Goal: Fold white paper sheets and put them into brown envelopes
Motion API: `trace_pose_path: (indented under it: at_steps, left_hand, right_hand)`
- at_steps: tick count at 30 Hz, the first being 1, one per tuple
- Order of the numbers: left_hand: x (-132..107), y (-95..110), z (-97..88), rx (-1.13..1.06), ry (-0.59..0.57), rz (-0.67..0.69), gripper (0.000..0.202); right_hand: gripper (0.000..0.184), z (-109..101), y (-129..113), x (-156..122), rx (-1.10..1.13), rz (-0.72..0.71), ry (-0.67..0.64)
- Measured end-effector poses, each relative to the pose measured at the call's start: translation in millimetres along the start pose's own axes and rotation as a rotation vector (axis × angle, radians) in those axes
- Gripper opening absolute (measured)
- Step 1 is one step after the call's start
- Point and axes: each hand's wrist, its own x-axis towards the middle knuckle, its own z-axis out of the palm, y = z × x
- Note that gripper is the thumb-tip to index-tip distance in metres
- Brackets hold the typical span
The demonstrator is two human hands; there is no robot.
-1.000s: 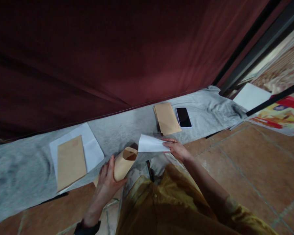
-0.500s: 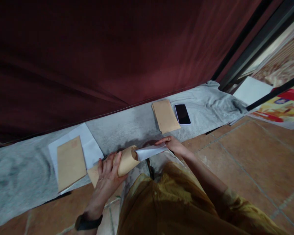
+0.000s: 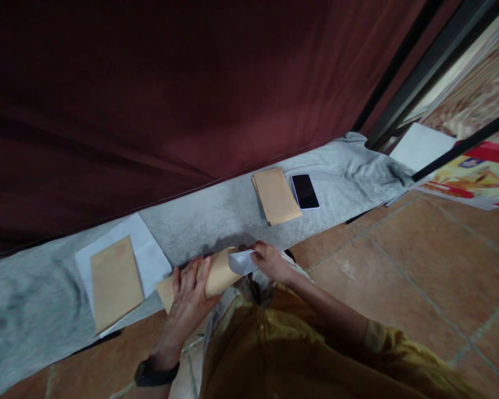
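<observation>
My left hand (image 3: 190, 291) is wrapped round a brown envelope (image 3: 220, 272) whose mouth bulges open toward the right. My right hand (image 3: 270, 260) pinches a folded white paper (image 3: 241, 260), and most of that paper sits inside the envelope's mouth. Both hands hover just above the near edge of a grey cloth (image 3: 216, 216) spread on the floor. A dark watch (image 3: 153, 374) is on my left wrist.
On the cloth to the left, a brown envelope (image 3: 114, 282) lies on white sheets (image 3: 147, 249). A stack of brown envelopes (image 3: 276, 195) and a black phone (image 3: 305, 191) lie to the right. A dark red curtain (image 3: 170, 94) hangs behind. Terracotta floor tiles (image 3: 399, 266) and a colourful poster (image 3: 478, 177) are at right.
The white paper was held apart from the envelope; my right hand has moved left and slid it into the envelope's open mouth. My left hand keeps its hold on the envelope.
</observation>
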Motion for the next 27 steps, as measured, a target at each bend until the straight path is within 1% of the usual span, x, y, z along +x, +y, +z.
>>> trace_pose_path:
  at_steps: [2,4,7,10,14,18,20,22,25,27]
  left_hand:
    - [1,1,0.8,0.016,-0.002,0.008,0.09]
    - [2,1,-0.6,0.034,-0.015,0.008,0.091]
    - [4,2,-5.4,0.046,-0.019,0.012,0.09]
    - [7,2,-8.5,0.052,-0.008,0.03,0.088]
    - [11,3,-6.5,0.05,-0.007,0.04,0.087]
    - [16,6,-3.9,0.032,0.0,0.07,0.09]
    - [17,6,-4.0,0.028,0.0,0.087,0.092]
    - [18,7,-5.0,0.02,-0.005,0.106,0.093]
    - [21,6,-7.0,0.019,-0.022,0.117,0.091]
    - [24,4,-8.1,0.027,-0.028,0.126,0.09]
  right_hand:
    - [0.027,11,-7,-5,-0.042,-0.024,0.045]
    - [0.023,18,-10,-9,-0.033,-0.003,0.095]
    - [0.016,19,-8,-12,0.061,0.051,0.148]
    - [0.012,15,-3,-10,0.121,0.045,0.169]
    - [0.01,17,-3,-8,0.071,0.002,0.178]
    - [0.009,26,-5,-7,-0.006,-0.029,0.253]
    - [0.01,28,-6,-7,-0.015,-0.02,0.278]
    - [0.013,29,-6,-6,0.031,0.011,0.247]
    - [0.017,28,-4,-4,0.112,0.067,0.163]
    - [0.017,29,-2,-2,0.145,0.092,0.157]
